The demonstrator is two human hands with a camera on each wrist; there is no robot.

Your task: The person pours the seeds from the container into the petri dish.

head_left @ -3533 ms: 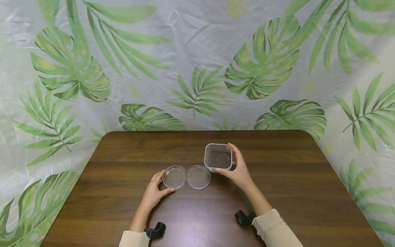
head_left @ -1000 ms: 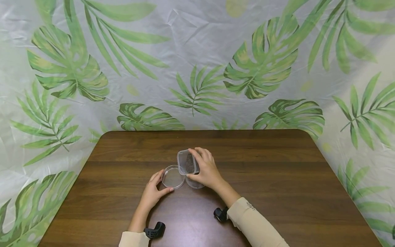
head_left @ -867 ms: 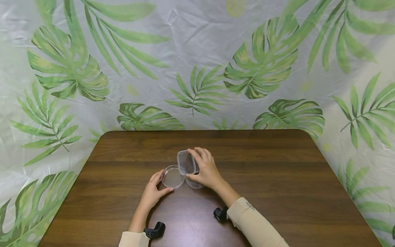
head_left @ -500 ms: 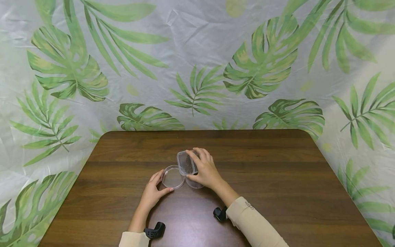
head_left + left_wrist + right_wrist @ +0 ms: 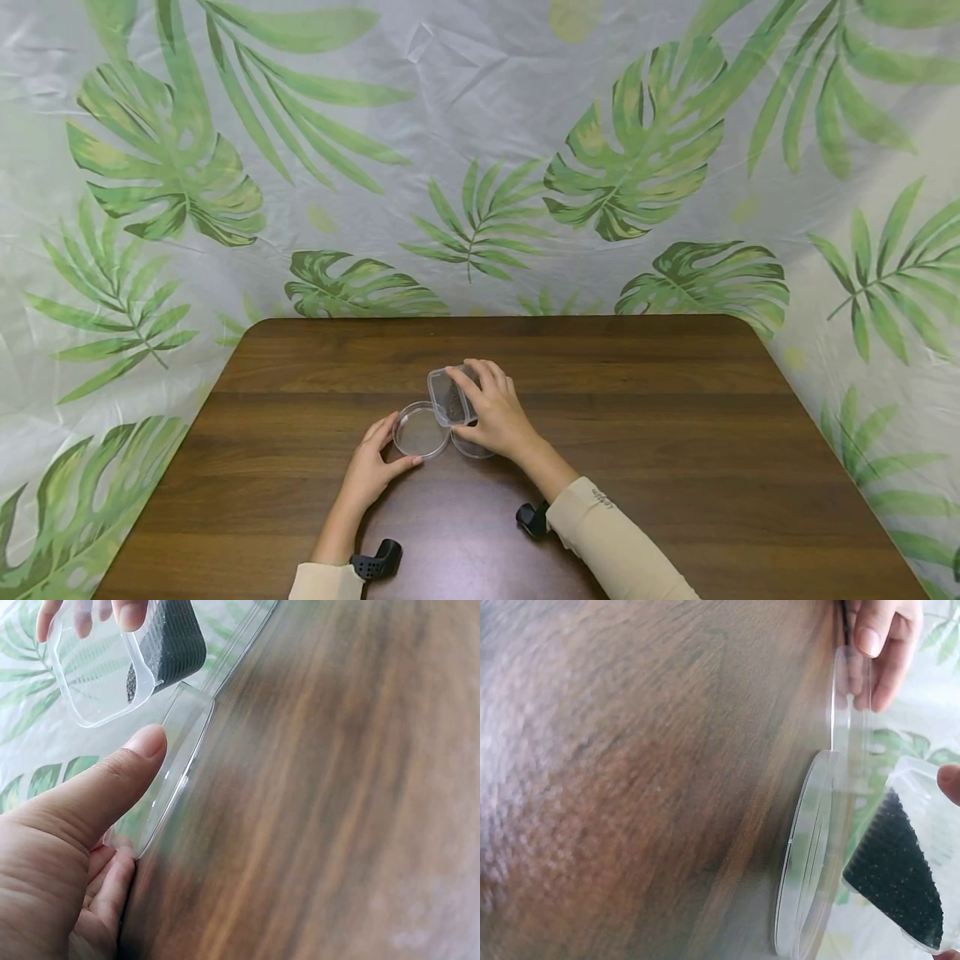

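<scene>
Right hand (image 5: 495, 417): I grip the tub (image 5: 439, 390) between thumb and fingers, tilted above the table (image 5: 675, 458), just below centre in the head view.
Left hand (image 5: 373, 464): thumb and fingers pinch the left dish (image 5: 420, 433), at the tub's lower left.
Right dish (image 5: 472, 447): partly hidden beneath.
Grains (image 5: 900, 877): in the tub; none visible in the left dish.
Pouring: lined up, I judge; emptying remains.

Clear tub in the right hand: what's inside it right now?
Dark, fine granules lie inside the tilted tub. In the head view, the right hand covers part of the tub; anything buried beneath the granules can't be seen.
</scene>
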